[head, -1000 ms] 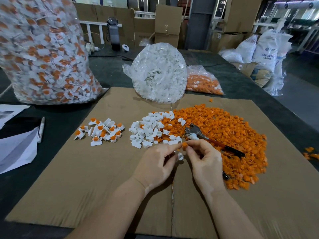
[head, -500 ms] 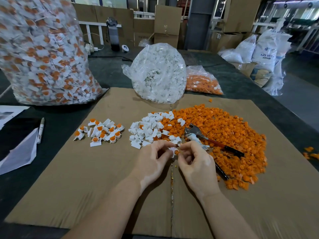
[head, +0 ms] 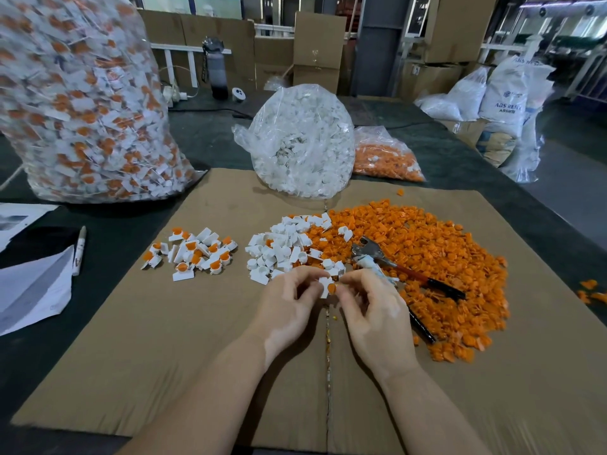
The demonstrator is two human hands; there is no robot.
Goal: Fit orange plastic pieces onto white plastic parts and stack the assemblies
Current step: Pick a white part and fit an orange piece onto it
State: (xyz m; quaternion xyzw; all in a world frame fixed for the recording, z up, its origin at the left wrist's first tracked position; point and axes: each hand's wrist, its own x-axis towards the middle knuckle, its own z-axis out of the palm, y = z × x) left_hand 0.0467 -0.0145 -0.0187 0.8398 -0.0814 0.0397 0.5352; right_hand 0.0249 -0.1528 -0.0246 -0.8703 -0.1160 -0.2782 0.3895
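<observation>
My left hand (head: 289, 307) pinches a small white plastic part (head: 324, 284) just above the cardboard sheet (head: 164, 339). My right hand (head: 371, 310) presses an orange piece (head: 331, 288) against that white part with its fingertips. Behind my hands lies a heap of loose white parts (head: 282, 247), and to its right a wide heap of orange pieces (head: 427, 257). A small group of finished white-and-orange assemblies (head: 193, 254) lies on the cardboard to the left.
Pliers with dark handles (head: 407, 274) lie on the orange heap beside my right hand. Behind stand a big bag of assemblies (head: 82, 110), a bag of white parts (head: 302, 142) and a bag of orange pieces (head: 384, 159). Papers and a marker (head: 79, 247) lie at left.
Both hands have drawn together and moved slightly up toward the white heap. The orange piece in my right fingers now sits against the white part held by my left.
</observation>
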